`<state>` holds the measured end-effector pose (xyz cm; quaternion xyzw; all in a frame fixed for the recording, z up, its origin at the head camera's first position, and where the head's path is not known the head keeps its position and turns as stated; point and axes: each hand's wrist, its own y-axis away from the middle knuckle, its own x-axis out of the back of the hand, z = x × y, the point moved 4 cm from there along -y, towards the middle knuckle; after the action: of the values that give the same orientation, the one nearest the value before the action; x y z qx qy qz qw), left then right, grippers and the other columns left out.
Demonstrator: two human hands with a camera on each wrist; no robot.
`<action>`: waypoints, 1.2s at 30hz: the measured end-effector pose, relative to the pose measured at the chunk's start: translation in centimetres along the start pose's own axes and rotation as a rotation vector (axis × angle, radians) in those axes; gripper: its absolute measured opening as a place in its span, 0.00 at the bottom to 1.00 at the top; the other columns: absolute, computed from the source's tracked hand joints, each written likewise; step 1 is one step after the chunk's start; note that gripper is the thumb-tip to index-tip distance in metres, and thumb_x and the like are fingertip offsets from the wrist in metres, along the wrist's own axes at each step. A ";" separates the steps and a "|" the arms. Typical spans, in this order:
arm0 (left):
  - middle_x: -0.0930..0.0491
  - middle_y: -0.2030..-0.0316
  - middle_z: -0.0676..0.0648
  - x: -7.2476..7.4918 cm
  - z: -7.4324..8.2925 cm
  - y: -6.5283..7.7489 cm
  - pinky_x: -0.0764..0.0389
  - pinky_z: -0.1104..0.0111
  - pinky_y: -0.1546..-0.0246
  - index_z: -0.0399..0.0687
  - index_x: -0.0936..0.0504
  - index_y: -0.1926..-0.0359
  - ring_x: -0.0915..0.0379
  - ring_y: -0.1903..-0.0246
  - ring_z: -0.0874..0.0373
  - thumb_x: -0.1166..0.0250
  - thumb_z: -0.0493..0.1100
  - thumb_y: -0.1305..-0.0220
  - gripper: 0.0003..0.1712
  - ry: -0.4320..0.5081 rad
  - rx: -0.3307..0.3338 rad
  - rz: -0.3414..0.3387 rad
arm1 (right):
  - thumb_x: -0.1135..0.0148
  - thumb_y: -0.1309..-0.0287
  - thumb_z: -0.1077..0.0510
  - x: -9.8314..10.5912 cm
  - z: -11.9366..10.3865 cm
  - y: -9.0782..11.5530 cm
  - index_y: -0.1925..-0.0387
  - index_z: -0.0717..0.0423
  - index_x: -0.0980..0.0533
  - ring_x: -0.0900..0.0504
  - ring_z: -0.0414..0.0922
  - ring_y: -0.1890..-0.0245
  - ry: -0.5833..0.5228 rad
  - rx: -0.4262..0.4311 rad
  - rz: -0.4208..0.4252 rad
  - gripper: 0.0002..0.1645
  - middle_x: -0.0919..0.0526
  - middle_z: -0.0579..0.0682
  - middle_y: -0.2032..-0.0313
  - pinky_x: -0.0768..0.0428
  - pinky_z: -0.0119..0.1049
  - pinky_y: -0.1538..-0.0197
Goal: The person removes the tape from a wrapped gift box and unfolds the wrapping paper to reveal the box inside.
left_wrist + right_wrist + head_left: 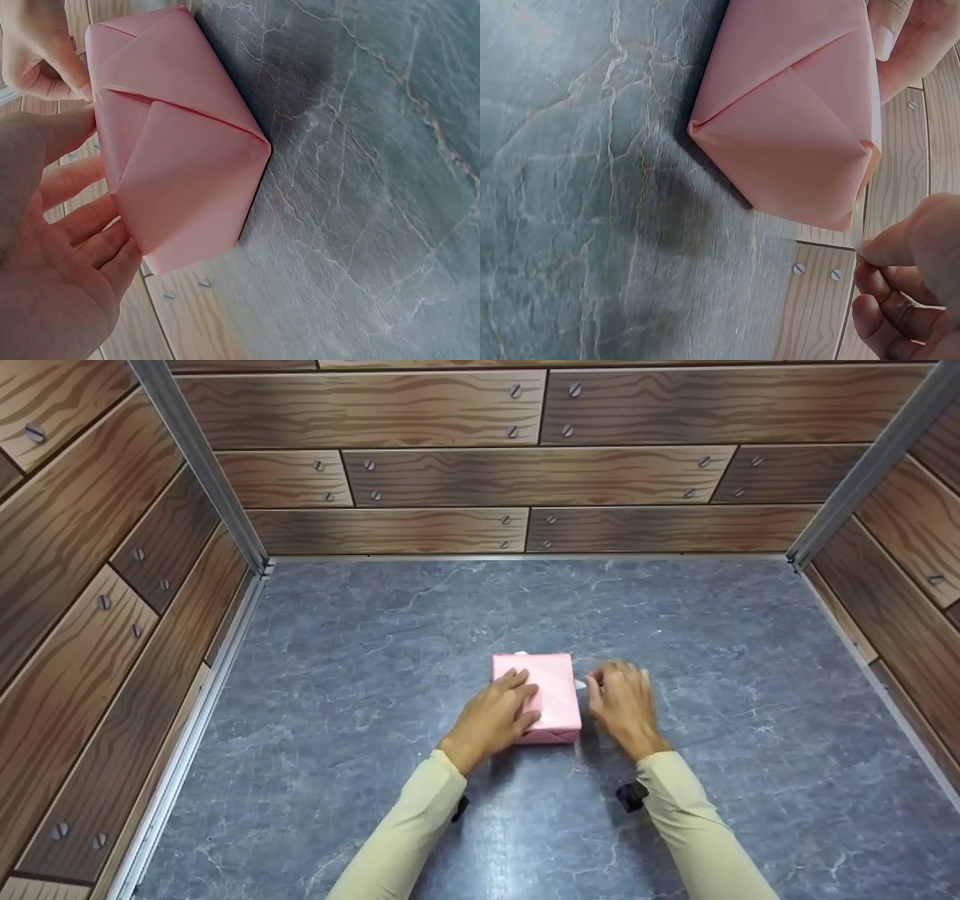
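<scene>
A box wrapped in pink paper lies on the grey marbled surface. Its near end shows folded triangular flaps. My left hand rests across the left part of its top, fingers spread and fairly straight. On the right side of the box, my right hand pinches a small whitish strip of tape between thumb and fingers. The strip reaches from the fingertips to the box's right edge. In the right wrist view, the pinching fingertips are just off the box's corner.
Another small whitish bit shows at the box's far edge. Wood-patterned panels wall the work surface at the back and both sides, with metal strips at the corners. Each wrist carries a small black device.
</scene>
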<state>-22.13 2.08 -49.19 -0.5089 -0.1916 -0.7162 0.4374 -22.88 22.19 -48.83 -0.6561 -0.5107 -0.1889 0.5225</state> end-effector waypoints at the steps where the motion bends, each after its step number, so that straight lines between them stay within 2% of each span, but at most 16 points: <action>1: 0.29 0.32 0.40 0.0 0.0 0.0 0.33 0.55 0.31 0.42 0.20 0.38 0.37 0.29 0.45 0.36 0.48 0.29 0.23 0.000 0.000 0.000 | 0.32 0.43 0.66 0.0 0.1 0.0 0.72 0.65 0.19 0.21 0.61 0.68 0.000 -0.006 -0.002 0.05 0.19 0.59 0.72 0.31 0.53 0.60; 15: 0.29 0.31 0.41 -0.3 -0.1 -0.1 0.33 0.55 0.31 0.42 0.20 0.38 0.37 0.29 0.45 0.36 0.48 0.29 0.23 0.010 0.004 0.001 | 0.32 0.44 0.66 0.3 1.0 0.3 0.72 0.65 0.18 0.20 0.61 0.68 -0.005 -0.018 0.009 0.05 0.18 0.60 0.71 0.31 0.53 0.60; 25: 0.29 0.31 0.41 -0.2 -0.1 -0.1 0.33 0.56 0.31 0.42 0.20 0.37 0.37 0.29 0.46 0.37 0.47 0.29 0.23 0.010 0.007 0.001 | 0.33 0.41 0.65 0.2 1.7 0.6 0.70 0.66 0.19 0.21 0.61 0.68 0.002 -0.046 -0.017 0.05 0.18 0.61 0.71 0.32 0.53 0.61; 36: 0.29 0.31 0.41 -0.1 -0.1 -0.1 0.32 0.54 0.31 0.42 0.21 0.37 0.38 0.29 0.45 0.37 0.48 0.28 0.23 0.008 0.010 -0.011 | 0.31 0.41 0.65 -0.1 2.4 0.8 0.71 0.65 0.18 0.19 0.63 0.66 -0.016 -0.108 -0.047 0.06 0.17 0.61 0.70 0.31 0.54 0.60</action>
<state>-22.27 2.12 -49.34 -0.5028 -0.1965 -0.7196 0.4367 -22.89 24.29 -50.24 -0.6727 -0.5194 -0.2232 0.4774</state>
